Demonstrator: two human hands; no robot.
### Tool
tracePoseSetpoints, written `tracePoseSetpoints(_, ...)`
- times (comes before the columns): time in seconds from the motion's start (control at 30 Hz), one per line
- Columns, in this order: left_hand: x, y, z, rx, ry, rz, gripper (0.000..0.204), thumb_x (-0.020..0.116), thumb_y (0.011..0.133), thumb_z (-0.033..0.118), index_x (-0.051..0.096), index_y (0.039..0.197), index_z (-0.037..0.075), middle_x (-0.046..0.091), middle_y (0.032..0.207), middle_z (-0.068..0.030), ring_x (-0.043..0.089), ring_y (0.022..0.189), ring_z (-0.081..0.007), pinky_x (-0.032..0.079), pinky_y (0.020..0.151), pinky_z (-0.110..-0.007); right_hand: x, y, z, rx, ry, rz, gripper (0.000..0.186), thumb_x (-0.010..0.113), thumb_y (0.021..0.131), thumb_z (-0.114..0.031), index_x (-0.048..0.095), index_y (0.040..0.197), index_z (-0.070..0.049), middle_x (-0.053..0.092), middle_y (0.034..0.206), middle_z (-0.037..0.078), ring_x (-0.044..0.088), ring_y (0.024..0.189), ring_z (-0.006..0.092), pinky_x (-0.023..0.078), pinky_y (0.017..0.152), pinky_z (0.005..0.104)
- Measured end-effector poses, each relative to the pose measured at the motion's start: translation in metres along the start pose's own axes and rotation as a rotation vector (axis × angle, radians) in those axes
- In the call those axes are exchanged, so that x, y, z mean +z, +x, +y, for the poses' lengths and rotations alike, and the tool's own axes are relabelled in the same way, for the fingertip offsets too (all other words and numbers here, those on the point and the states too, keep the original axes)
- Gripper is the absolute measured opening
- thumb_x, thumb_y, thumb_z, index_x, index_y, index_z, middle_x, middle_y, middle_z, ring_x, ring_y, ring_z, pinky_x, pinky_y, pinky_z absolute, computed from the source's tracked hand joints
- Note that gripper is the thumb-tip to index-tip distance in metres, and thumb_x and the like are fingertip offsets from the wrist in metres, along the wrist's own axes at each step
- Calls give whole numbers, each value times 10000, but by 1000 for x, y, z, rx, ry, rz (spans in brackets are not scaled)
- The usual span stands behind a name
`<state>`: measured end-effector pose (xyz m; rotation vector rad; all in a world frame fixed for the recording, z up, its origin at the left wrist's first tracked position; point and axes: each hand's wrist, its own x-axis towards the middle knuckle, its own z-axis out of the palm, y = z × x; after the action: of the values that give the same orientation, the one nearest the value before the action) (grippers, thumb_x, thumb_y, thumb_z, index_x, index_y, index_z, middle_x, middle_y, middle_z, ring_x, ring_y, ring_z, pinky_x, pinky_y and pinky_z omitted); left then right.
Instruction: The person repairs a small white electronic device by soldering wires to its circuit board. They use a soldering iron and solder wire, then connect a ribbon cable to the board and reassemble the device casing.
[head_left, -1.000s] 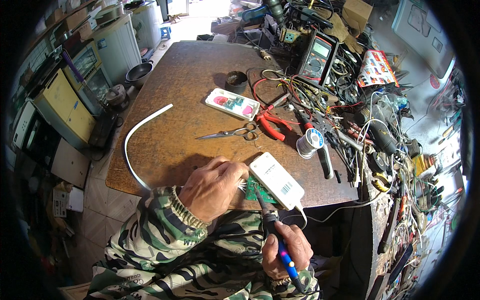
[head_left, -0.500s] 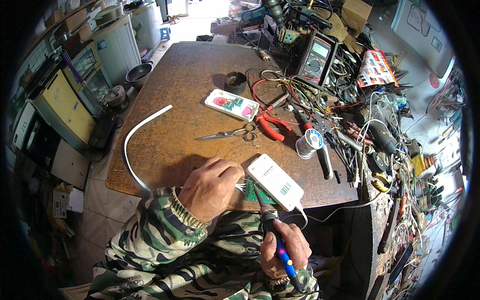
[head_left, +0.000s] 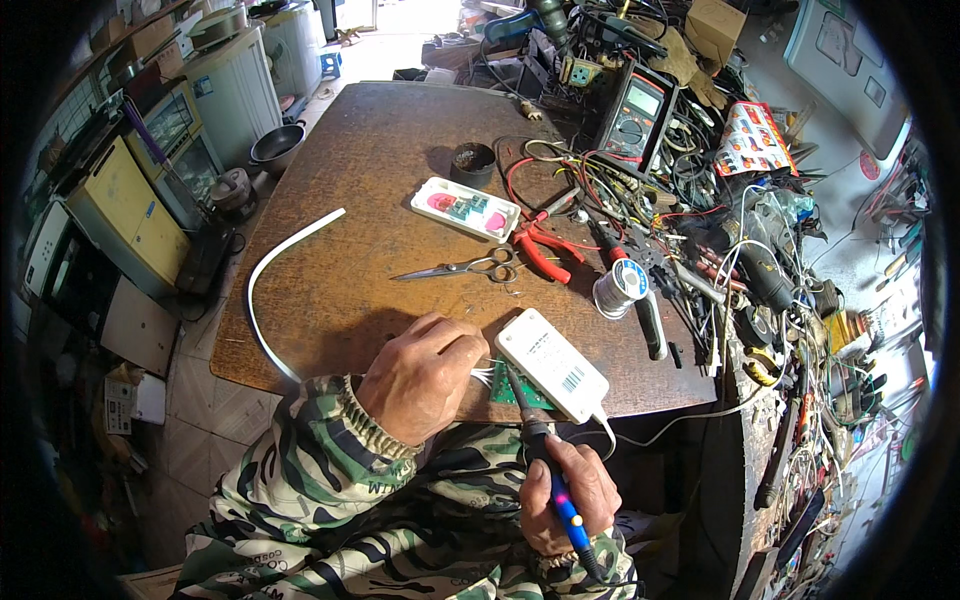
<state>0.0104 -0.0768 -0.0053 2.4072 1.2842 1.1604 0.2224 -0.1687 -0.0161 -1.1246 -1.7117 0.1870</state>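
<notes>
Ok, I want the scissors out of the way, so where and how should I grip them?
Take the scissors by their finger loops, probably from the near side. They lie flat, blades pointing left and loops at the right end; the red-handled pliers lie close on the loops' right, so that side looks tighter.

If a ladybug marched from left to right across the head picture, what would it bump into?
Yellow cabinet → white cord → left hand → green circuit board → solder spool → red-and-white packet.

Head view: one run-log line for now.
Left hand: holds white wires | right hand: grips soldering iron, tip at green board | white case: beside board
</notes>
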Motion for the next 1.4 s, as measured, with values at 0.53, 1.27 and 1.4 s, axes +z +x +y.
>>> tracePoseSetpoints(0.53,-1,0,0,9,-12,1,233,716,808,-92,716,1027,-11,732,1030,-168,715,963,-372,595,836,-448,0,1,-1,-9,-4,-14,348,776,848,-41,718,1183,33,682,754,170,679,585,275,566,547,371)
tracePoseSetpoints(1.27,-2,1,1,11,3,15,213,728,805,-87,728,999,2,731,1015,-142,717,957,-352,596,834,-436,0,3,0,-29,-12,-6,338,777,837,-48,727,1159,42,669,725,162,667,565,265,555,531,363)
tracePoseSetpoints(1.4,-2,1,1,15,4,7,223,731,796,-92,728,998,1,731,1014,-140,716,959,-351,596,835,-434,2,1,2,-32,1,13,340,775,830,-43,731,1156,40,650,700,154,651,547,259,544,519,359)
